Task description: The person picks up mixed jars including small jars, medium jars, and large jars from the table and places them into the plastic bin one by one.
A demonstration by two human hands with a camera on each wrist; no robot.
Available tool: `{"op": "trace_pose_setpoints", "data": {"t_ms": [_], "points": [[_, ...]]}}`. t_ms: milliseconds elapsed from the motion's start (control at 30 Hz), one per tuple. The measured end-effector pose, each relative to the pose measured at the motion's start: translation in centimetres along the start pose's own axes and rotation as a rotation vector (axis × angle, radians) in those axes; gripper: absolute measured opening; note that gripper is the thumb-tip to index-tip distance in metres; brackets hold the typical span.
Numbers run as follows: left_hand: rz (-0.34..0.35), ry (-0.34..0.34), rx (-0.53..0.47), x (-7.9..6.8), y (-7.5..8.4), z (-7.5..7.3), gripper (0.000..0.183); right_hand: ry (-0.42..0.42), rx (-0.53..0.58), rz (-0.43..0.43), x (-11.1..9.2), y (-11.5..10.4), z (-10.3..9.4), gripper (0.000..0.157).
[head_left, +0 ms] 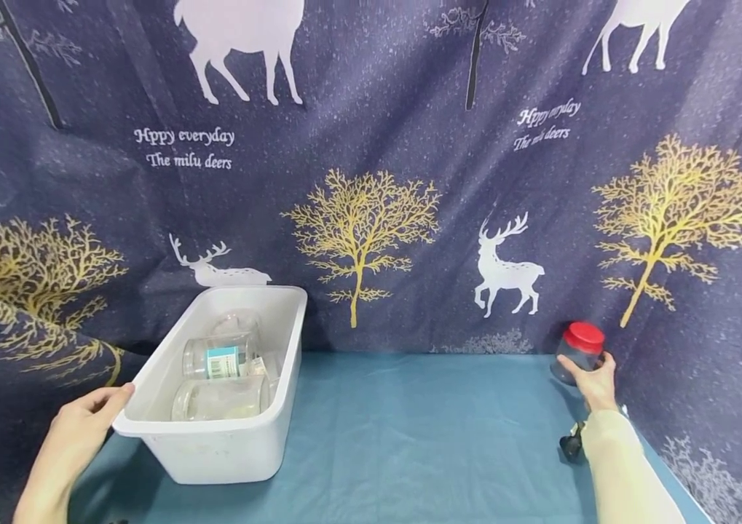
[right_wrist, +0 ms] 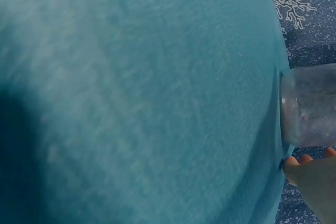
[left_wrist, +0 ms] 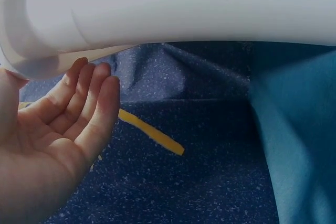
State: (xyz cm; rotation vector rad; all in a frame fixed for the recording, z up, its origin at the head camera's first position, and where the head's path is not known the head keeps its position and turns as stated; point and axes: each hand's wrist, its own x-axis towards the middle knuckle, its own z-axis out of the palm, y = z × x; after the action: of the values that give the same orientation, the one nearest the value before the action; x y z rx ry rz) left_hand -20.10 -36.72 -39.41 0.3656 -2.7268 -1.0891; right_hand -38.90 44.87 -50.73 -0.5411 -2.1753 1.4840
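Observation:
At the table's far right, my right hand [head_left: 595,382] has thumb and fingers around a clear plastic jar [head_left: 563,367] with a red lid [head_left: 584,336]. The jar [right_wrist: 312,106] stands upright near the cloth's edge, and fingers of the right hand [right_wrist: 315,182] show beside it in the right wrist view. On the left, my left hand [head_left: 82,426] holds the near left corner of a white plastic tub [head_left: 213,455] by its rim. In the left wrist view the left hand [left_wrist: 63,124] has its thumb against the rim and its fingers bent beneath.
Inside the tub lie several clear jars [head_left: 223,400], one with a blue-and-white label [head_left: 223,362]. A small black object [head_left: 570,444] rests near the right forearm. Teal cloth [head_left: 410,429] covers the table; a dark deer-patterned curtain [head_left: 397,124] hangs behind.

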Motion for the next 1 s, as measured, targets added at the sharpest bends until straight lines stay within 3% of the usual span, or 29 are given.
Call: {"op": "trace_pose_setpoints", "data": {"t_ms": [300,600,867,1000], "points": [[-0.017,-0.101,0.002,0.0,-0.5,-1.0,0.083,0.011,-0.065,-0.006,0.1,-0.4,0.8,0.097],[0.033,-0.067,-0.009,0.2,-0.5,-0.1,0.078,0.116,-0.109,0.018,-0.5,-0.3,0.6,0.094],[-0.038,-0.134,-0.02,0.5,-0.4,-0.3,0.087,0.138,-0.142,-0.024,-1.0,0.1,0.7,0.09],[-0.056,-0.128,-0.026,0.6,0.0,-0.5,0.087,0.124,-0.132,-0.042,-1.5,-0.4,0.9,0.09]]}}
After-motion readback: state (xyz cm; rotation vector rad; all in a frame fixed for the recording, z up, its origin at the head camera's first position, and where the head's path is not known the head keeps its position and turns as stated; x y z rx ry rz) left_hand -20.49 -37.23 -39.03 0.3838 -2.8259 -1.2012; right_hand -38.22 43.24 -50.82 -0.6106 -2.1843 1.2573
